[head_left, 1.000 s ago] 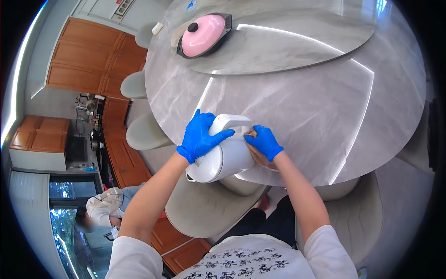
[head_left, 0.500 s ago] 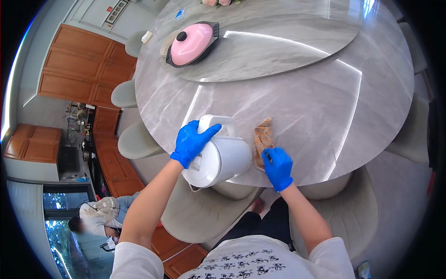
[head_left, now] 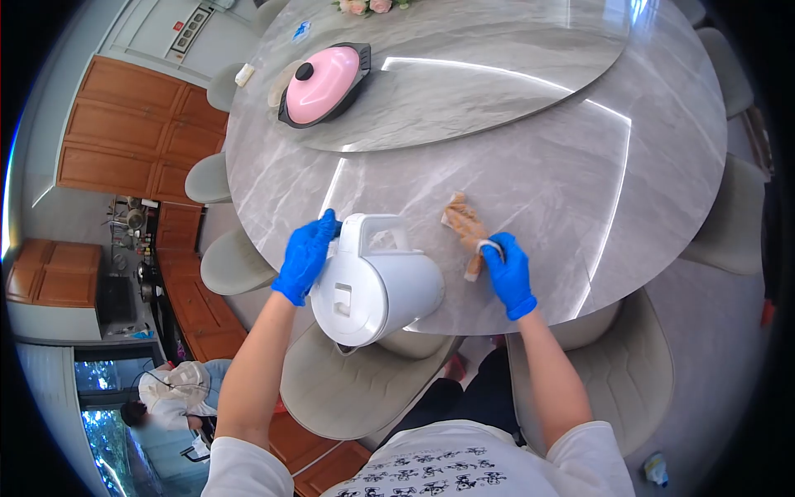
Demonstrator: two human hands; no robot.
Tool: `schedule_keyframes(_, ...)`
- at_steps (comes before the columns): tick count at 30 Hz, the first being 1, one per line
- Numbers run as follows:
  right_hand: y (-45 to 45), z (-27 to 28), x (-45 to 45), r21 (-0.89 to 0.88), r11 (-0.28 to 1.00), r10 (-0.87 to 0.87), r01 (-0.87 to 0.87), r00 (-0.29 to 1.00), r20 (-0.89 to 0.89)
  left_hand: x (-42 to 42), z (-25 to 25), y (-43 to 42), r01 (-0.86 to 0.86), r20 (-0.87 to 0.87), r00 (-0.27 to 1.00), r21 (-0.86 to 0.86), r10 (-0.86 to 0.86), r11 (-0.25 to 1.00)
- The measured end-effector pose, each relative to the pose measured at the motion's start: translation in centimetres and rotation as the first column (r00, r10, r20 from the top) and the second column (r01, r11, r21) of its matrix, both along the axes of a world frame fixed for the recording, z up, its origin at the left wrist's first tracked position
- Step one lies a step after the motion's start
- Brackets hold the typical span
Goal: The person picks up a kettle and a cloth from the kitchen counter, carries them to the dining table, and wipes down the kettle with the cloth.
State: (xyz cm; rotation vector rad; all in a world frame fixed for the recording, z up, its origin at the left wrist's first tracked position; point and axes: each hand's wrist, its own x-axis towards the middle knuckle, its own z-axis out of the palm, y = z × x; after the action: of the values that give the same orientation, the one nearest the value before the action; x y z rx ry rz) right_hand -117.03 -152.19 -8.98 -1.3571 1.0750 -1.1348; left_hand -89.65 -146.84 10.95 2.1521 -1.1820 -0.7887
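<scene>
A white electric kettle (head_left: 406, 286) stands near the table's front edge, its lid facing me and its handle pointing away. My left hand (head_left: 305, 255), in a blue glove, is at the kettle's left side with its fingers stretched out beside the handle. Whether it touches the kettle I cannot tell. My right hand (head_left: 508, 275), also blue-gloved, pinches a crumpled orange-brown patterned cloth (head_left: 465, 222) to the right of the kettle. Part of the cloth hangs below the fingers, and its far end reaches over the tabletop.
On the round marble table (head_left: 546, 215) is a raised turntable (head_left: 480, 91). A pink-lidded pan (head_left: 325, 84) sits at its left, with flowers (head_left: 368, 7) at the far edge. Grey chairs (head_left: 364, 385) surround the table. Another person (head_left: 178, 393) is by the window at lower left.
My left hand has come off the kettle's handle area and moved left. The kettle has turned slightly. My right hand has lifted the cloth's near end and shifted its position.
</scene>
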Motion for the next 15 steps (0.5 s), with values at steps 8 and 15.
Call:
schedule_keyframes(8, -4.4, 7.7, -0.8, 0.049, 0.955, 0.294, -0.292, 0.954, -0.055, -8.3, 4.0, -1.7, 0.568, 0.507, 0.731, -0.085, -0.456, 0.818)
schedule_keyframes(15, -5.4, 10.9, -0.5, 0.081, 0.889, 0.450, -0.451, 0.892, 0.039, -10.7, -0.1, -7.7, 0.728, 0.197, 0.650, 0.116, -0.734, 0.676)
